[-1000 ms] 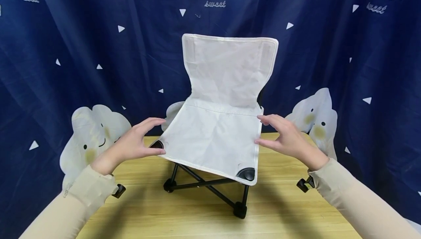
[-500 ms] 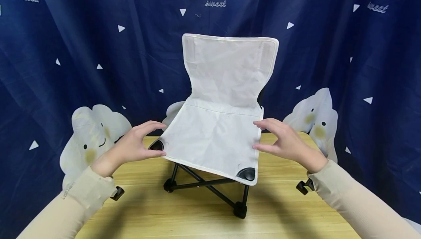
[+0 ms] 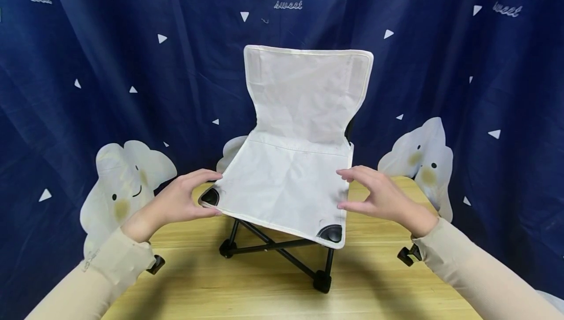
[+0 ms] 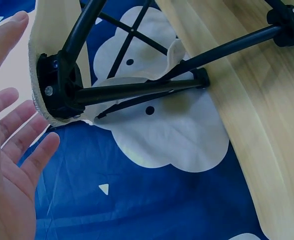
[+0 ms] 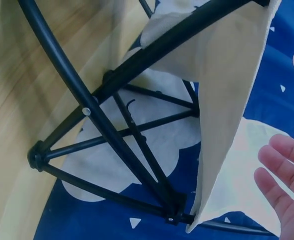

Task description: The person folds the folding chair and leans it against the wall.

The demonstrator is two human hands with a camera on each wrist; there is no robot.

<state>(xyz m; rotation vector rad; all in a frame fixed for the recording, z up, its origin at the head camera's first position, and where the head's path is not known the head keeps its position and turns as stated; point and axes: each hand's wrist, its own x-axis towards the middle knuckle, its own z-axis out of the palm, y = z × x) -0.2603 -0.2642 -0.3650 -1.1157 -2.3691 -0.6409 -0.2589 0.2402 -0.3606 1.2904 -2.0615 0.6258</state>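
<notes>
A white folding chair [image 3: 282,178] with a black tube frame and black corner patches stands unfolded on the wooden table. My left hand [image 3: 182,197] is at the seat's left front corner, thumb and fingers spread apart. In the left wrist view, that hand's fingers [image 4: 24,135] stretch out beside the black corner joint [image 4: 59,87] and grip nothing. On the other side, my right hand [image 3: 381,195] overlaps the seat's right edge, its thumb and fingers likewise apart. The right wrist view has its loosely bent fingers [image 5: 281,165] beside the seat cloth [image 5: 226,100], holding nothing.
The wooden table [image 3: 246,290] carries the chair's black feet, one of them the front right foot [image 3: 322,281]. Behind hangs a dark blue curtain [image 3: 185,85] with white clouds and triangles. Crossed black tubes [image 5: 87,111] run beneath the seat.
Both hands have sunk slightly along the sides of the seat, and the right hand has come a little inward over the seat's edge. The chair has stayed put.
</notes>
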